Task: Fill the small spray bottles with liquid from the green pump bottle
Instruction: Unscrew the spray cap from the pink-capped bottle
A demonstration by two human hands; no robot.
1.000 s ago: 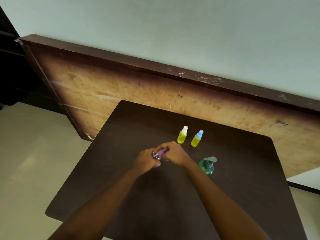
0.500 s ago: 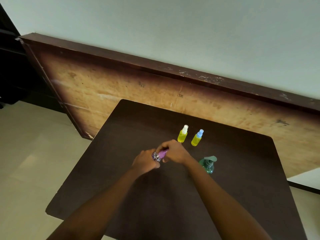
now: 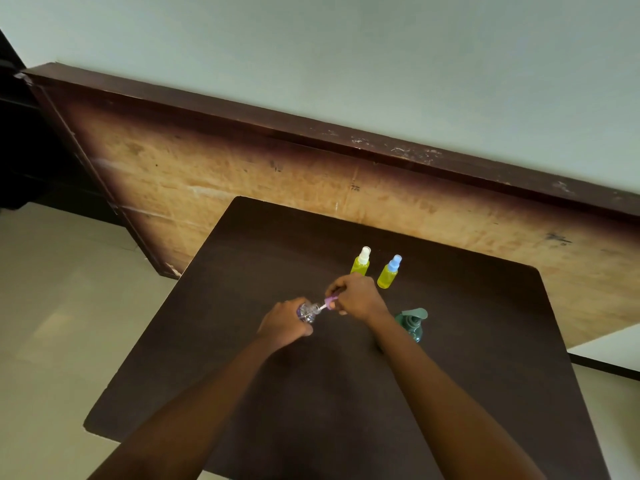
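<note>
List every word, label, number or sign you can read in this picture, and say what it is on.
No text can be read.
On the wooden board, dark marks: too small and blurred to read.
The white-capped spray bottle, blue-capped spray bottle, green pump bottle and clear bottle: no label visible.

A dark brown table [image 3: 485,358] with a matte top stands on a pale beige floor [image 3: 62,306]. Behind it, a large worn wooden board [image 3: 242,174] with a dark frame stands against a plain pale green wall [image 3: 346,57]. A white surface [image 3: 613,348] shows at the right edge.
</note>
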